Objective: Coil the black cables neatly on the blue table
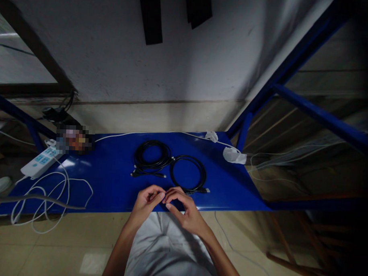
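Observation:
My left hand [149, 197] and my right hand [181, 205] meet at the front edge of the blue table [110, 179]. Thumb and fingers of each are pinched together, tip to tip. Something tiny and purplish seems to show between them, too small to name. Just beyond my fingers lies a coiled black cable [205, 175], its plug end resting near my right hand. A thicker bundle of coiled black cable [137, 154] sits behind and to the left, with several connector ends pointing toward me.
At the left, a white power strip [39, 165] stands beside a loose tangle of white cord [68, 190]. A white cable [136, 132] runs along the table's back edge to crumpled white pieces [234, 156]. Blue metal bars [317, 114] frame the right side.

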The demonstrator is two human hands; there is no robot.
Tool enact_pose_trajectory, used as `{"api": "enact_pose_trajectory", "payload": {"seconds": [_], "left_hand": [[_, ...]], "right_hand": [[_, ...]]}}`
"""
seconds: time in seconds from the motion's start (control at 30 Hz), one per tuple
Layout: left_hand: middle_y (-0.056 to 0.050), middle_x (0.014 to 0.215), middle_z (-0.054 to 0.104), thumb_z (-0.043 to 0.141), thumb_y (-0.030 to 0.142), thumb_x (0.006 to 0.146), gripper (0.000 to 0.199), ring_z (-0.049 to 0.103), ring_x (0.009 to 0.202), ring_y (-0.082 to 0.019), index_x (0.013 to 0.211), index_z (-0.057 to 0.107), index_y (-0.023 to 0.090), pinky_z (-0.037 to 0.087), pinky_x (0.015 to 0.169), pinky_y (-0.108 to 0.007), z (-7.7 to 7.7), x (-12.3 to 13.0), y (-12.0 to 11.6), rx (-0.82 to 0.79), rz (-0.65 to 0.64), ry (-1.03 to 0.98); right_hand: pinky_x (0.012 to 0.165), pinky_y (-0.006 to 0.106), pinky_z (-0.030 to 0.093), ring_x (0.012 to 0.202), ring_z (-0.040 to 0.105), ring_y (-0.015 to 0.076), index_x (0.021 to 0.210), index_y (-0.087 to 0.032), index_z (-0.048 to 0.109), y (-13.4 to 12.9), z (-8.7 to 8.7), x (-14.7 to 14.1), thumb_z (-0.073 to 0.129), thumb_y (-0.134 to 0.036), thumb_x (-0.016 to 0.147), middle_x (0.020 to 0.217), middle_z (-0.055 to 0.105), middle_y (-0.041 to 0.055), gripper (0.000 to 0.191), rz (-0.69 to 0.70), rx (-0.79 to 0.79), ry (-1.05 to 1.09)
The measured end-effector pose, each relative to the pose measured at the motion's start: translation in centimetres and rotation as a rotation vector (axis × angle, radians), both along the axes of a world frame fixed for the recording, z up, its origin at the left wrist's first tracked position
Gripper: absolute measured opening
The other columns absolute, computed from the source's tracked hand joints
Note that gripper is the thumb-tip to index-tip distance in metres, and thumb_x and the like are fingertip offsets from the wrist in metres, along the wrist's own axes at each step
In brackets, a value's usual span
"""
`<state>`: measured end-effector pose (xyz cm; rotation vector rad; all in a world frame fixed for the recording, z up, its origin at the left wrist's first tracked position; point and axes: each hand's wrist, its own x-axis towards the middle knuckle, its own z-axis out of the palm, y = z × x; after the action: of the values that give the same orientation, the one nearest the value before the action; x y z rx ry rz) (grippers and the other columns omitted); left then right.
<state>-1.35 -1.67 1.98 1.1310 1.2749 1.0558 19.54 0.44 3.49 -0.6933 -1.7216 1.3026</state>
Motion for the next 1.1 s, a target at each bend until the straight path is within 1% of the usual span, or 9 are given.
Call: {"api": "enact_pose_trajectory", "payload": {"seconds": [0.07, 0.2, 0.3, 0.4, 0.5, 0.6, 0.7, 0.87, 1.1], "left_hand": [[-0.003, 0.073, 0.062, 0.078, 0.06, 0.095, 0.049, 0.048, 0.067, -0.013, 0.105, 0.082, 0.013, 0.034, 0.063, -0.025, 0.0, 0.1, 0.1, 0.007, -0.012, 0.009], [-0.007, 0.081, 0.072, 0.077, 0.057, 0.097, 0.045, 0.055, 0.072, -0.015, 0.1, 0.082, 0.013, 0.038, 0.067, -0.026, 0.0, 0.1, 0.0, 0.007, -0.049, 0.006], [-0.007, 0.082, 0.074, 0.077, 0.055, 0.098, 0.042, 0.058, 0.074, -0.016, 0.098, 0.081, 0.014, 0.038, 0.069, -0.027, -0.1, -0.1, -0.1, 0.021, -0.049, 0.022], [-0.007, 0.085, 0.073, 0.077, 0.054, 0.098, 0.04, 0.059, 0.077, -0.017, 0.104, 0.082, 0.015, 0.039, 0.071, -0.027, -0.1, -0.4, -0.4, 0.039, -0.077, 0.016], [-0.003, 0.079, 0.064, 0.079, 0.052, 0.097, 0.038, 0.06, 0.078, -0.017, 0.109, 0.081, 0.016, 0.04, 0.073, -0.027, 0.0, -0.7, -0.6, 0.039, -0.086, -0.004], [0.002, 0.074, 0.051, 0.081, 0.052, 0.095, 0.038, 0.052, 0.072, -0.014, 0.105, 0.081, 0.016, 0.038, 0.07, -0.026, 0.1, -0.9, -0.6, 0.038, -0.057, 0.013], [0.003, 0.074, 0.044, 0.079, 0.053, 0.096, 0.038, 0.042, 0.068, -0.012, 0.102, 0.079, 0.016, 0.034, 0.066, -0.025, 0.2, -0.8, -0.6, 0.044, -0.037, 0.065], [0.004, 0.073, 0.041, 0.074, 0.051, 0.1, 0.035, 0.039, 0.069, -0.013, 0.099, 0.077, 0.016, 0.031, 0.065, -0.026, 0.9, -0.2, -0.9, 0.067, -0.049, 0.159], [0.001, 0.077, 0.054, 0.068, 0.044, 0.104, 0.028, 0.044, 0.071, -0.013, 0.1, 0.075, 0.018, 0.034, 0.067, -0.026, 1.5, 0.4, -1.0, 0.125, -0.093, 0.275]], "right_hand": [[0.102, 0.044, 0.054, 0.112, 0.069, 0.025, 0.111, -0.025, 0.073, -0.1, 0.0, 0.1, 0.07, -0.025, 0.107, 0.109, 0.076, 0.0079, 0.005, 0.008, 0.001, 0.007], [0.102, 0.043, 0.055, 0.113, 0.07, 0.025, 0.11, -0.026, 0.074, -0.1, 0.1, 0.3, 0.07, -0.026, 0.107, 0.109, 0.077, 0.0074, 0.005, 0.022, -0.022, 0.038], [0.102, 0.043, 0.055, 0.114, 0.07, 0.025, 0.11, -0.026, 0.075, -0.1, 0.1, 0.3, 0.071, -0.027, 0.107, 0.11, 0.077, 0.0078, 0.005, 0.024, -0.042, 0.045], [0.103, 0.043, 0.056, 0.115, 0.07, 0.0254, 0.109, -0.025, 0.075, -0.1, -0.1, 0.4, 0.072, -0.027, 0.107, 0.11, 0.076, 0.0086, 0.005, 0.012, -0.056, 0.049], [0.105, 0.044, 0.056, 0.119, 0.069, 0.0263, 0.108, -0.025, 0.076, -0.1, -0.4, 0.4, 0.073, -0.028, 0.106, 0.11, 0.077, 0.0091, 0.005, -0.004, -0.061, 0.036], [0.107, 0.045, 0.055, 0.122, 0.068, 0.0266, 0.108, -0.026, 0.076, -0.1, -0.5, 0.5, 0.073, -0.028, 0.106, 0.11, 0.078, 0.0086, 0.004, -0.018, -0.047, 0.017], [0.104, 0.044, 0.054, 0.117, 0.069, 0.0257, 0.109, -0.026, 0.075, -0.1, -0.2, 0.7, 0.071, -0.027, 0.107, 0.11, 0.079, 0.0078, 0.005, -0.047, 0.003, -0.029], [0.098, 0.044, 0.049, 0.107, 0.069, 0.0253, 0.112, -0.026, 0.074, -0.2, 0.8, 1.4, 0.067, -0.024, 0.109, 0.108, 0.078, 0.0068, 0.008, -0.096, 0.185, -0.27], [0.101, 0.049, 0.046, 0.118, 0.066, 0.0316, 0.117, -0.026, 0.075, -0.1, 2.0, 2.2, 0.068, -0.026, 0.109, 0.112, 0.081, 0.0083, 0.011, -0.092, 0.305, -0.431]]}}
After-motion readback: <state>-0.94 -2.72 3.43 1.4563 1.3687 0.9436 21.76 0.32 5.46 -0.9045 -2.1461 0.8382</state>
